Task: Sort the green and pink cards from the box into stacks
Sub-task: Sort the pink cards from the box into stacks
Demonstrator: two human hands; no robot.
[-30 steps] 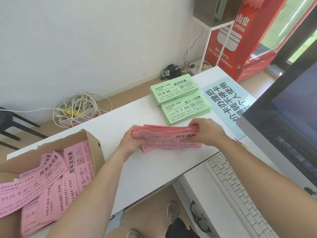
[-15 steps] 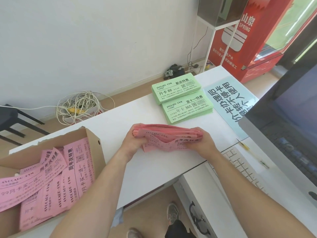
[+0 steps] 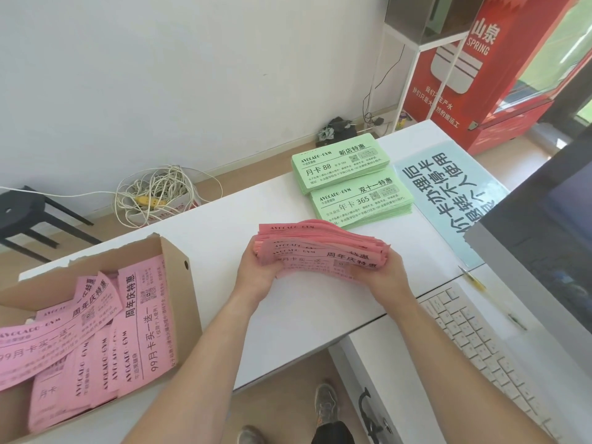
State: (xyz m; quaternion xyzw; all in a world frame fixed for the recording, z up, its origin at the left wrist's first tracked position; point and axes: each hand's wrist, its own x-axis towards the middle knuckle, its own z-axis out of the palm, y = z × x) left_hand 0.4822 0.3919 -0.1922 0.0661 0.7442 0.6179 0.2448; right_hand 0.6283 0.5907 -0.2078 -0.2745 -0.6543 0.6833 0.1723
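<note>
A thick, uneven stack of pink cards (image 3: 323, 248) sits at the middle of the white table (image 3: 304, 318), bowed upward at its centre. My left hand (image 3: 259, 274) grips its left end and my right hand (image 3: 384, 277) grips its right end. Two neat stacks of green cards lie just beyond: the far green stack (image 3: 339, 165) and the near green stack (image 3: 362, 203). At the left, an open cardboard box (image 3: 179, 283) holds several loose pink cards (image 3: 80, 341) lying at different angles.
A pale blue printed sign (image 3: 448, 193) lies flat right of the green stacks. A monitor (image 3: 544, 251) and white keyboard (image 3: 487, 347) fill the right side. Beyond the table are a coil of white cable (image 3: 153, 193), a black stool (image 3: 28, 216) and a red cooler (image 3: 487, 65).
Both hands have pressed the ends of the pink stack inward, so the cards now arch up in the middle. The stack has stayed in the same place on the table.
</note>
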